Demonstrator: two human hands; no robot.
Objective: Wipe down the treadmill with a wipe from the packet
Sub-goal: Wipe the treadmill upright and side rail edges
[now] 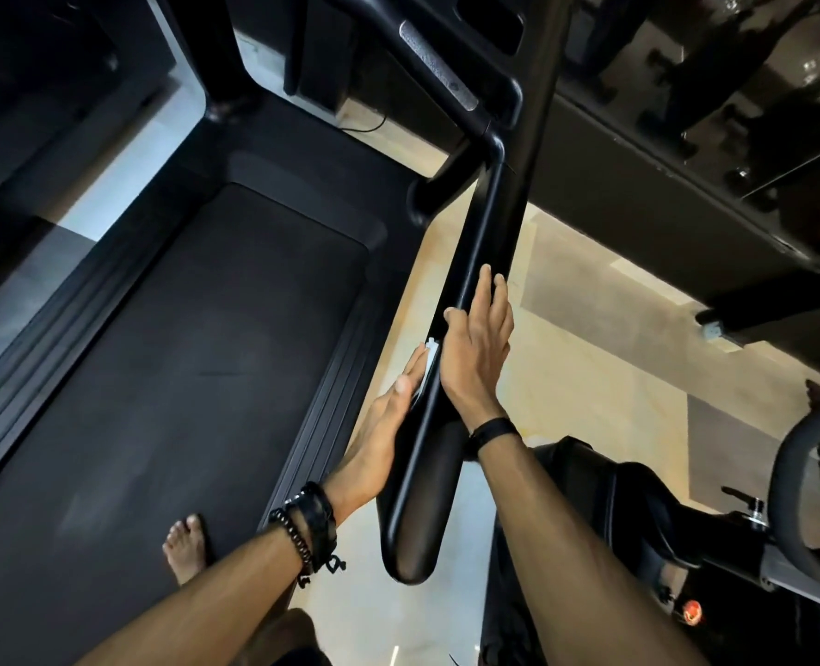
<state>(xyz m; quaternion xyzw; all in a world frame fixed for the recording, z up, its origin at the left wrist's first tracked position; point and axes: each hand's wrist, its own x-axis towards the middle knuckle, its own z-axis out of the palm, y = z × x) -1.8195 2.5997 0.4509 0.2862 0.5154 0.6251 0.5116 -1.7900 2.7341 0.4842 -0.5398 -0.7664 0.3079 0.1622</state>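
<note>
Treadmill black belt, tiled floor

Count on inspection: one treadmill with one running belt and one black side handrail in reach. Two hands on that rail, the left hand and the right hand. One white wipe between them. One bare foot on the belt. One wristband; several bracelets, exact number unclear.

Wipe: we see only a white sliver between the hands; the rest is hidden.
Treadmill belt: cut off at the lower left edge.
Packet: we cannot find it.
</note>
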